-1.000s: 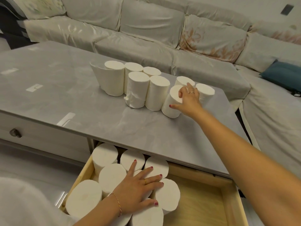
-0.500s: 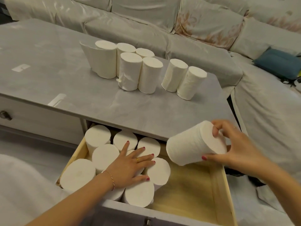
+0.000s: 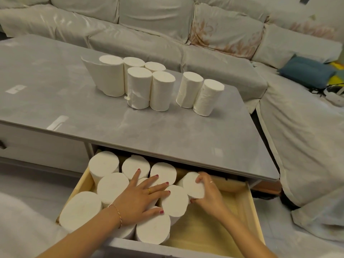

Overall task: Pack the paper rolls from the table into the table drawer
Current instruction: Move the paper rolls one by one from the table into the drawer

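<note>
- Head view, lower middle of the frame: the right hand (image 3: pixel 208 194) has its fingers (image 3: pixel 202 178) curled round the end of a tilted paper roll (image 3: pixel 192 185), pinching it between thumb and fingertips; the roll leans inside the drawer (image 3: pixel 249 207), touching the standing rolls to its left.
- Left hand (image 3: pixel 141 197) lies flat with fingers spread across the tops of the packed rolls (image 3: pixel 104 166) in the left half of the drawer; a ring sits on one finger and a thin bracelet (image 3: pixel 118 214) circles the wrist.
- Nine roll tops can be counted in the drawer besides the held one; at least one is largely hidden under the left palm, so the count is unsure.
- Right half of the drawer shows bare pale wood; its front edge is cut off by the bottom of the frame.
- On the grey worktop (image 3: pixel 167 135), upper middle of the frame, seven rolls stand upright: a cluster of five (image 3: pixel 137 84), the leftmost with a loose flap of paper, and a pair (image 3: pixel 199 94) just to its right.
- No brand, label or writing can be read anywhere; the pale patches on the worktop carry no legible text.
- A covered sofa (image 3: pixel 152 25) runs along the top, with a blue cushion (image 3: pixel 307 71) at upper right; dim objects beside it are too blurred to name.
- White fabric at lower left is cut off by the frame edge.
</note>
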